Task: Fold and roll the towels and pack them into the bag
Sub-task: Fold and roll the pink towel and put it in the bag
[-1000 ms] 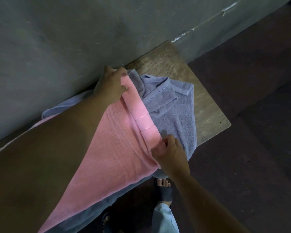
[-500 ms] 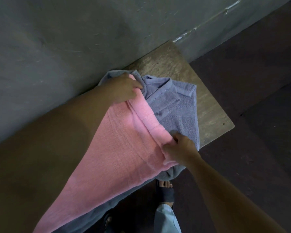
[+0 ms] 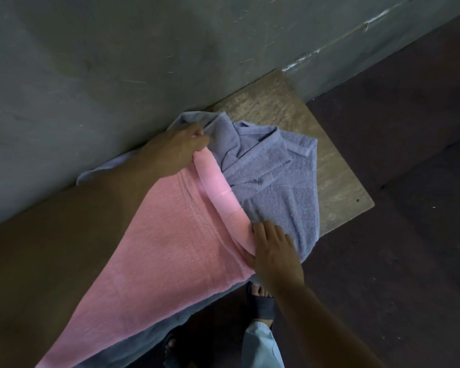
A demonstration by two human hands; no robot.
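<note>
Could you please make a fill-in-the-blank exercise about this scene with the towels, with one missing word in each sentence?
1. The pink towel lies on top of a second towel, whose colour is ____.
2. The left hand and the right hand both touch the turned-over edge of the ____ towel.
3. Both towels rest on a board made of ____.
4. The board's far side stands against a grey ____.

Missing words: purple; pink; wood; wall.
</note>
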